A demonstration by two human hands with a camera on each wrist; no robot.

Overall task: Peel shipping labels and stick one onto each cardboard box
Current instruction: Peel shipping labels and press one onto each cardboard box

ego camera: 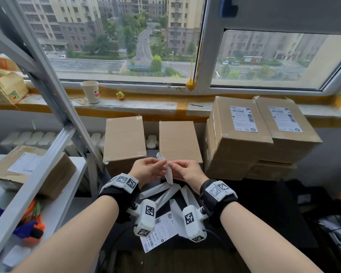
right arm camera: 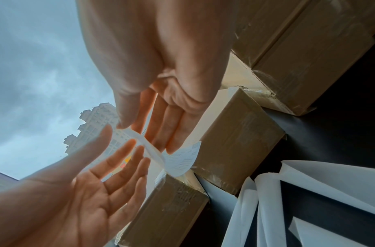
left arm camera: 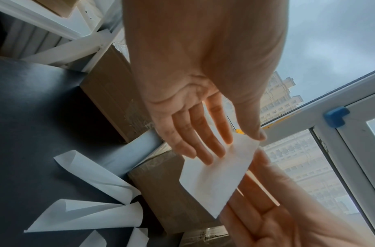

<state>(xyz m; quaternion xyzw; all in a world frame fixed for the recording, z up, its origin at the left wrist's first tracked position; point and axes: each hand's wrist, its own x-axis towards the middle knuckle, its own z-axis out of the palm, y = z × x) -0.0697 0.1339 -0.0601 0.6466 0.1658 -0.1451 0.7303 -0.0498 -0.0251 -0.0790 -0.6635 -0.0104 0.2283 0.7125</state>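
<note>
**2 hands part a label above the black tabletop**

The left hand (ego camera: 146, 168) and right hand (ego camera: 187, 172) meet above the black tabletop (ego camera: 264, 203), each pinching a top edge of 1 white shipping label (ego camera: 168, 171) between thumb and fingers, the other fingers nearly straight. Its printed corner (right arm camera: 182, 160) curls away from the plain backing sheet (left arm camera: 216, 173); the print is too small to read.

Behind the hands stand 2 plain brown cardboard boxes, the left plain box (ego camera: 124, 138) and the right plain box (ego camera: 178, 140), neither with a label on the faces in view. To the right, 2 labelled brown boxes, (ego camera: 238, 131) and (ego camera: 287, 127), sit side by side on a lower box layer, each carrying 1 white label with barcodes, text illegible.

On the tabletop near the wrists lie several curled white backing strips (ego camera: 159, 191), their count unclear, and 1 flat printed label sheet (ego camera: 161, 231), partly hidden by the wrist cameras.

On the white shelf (ego camera: 47, 209) at left lies 1 more labelled cardboard box (ego camera: 30, 168), crossed by the shelf's frame.
</note>
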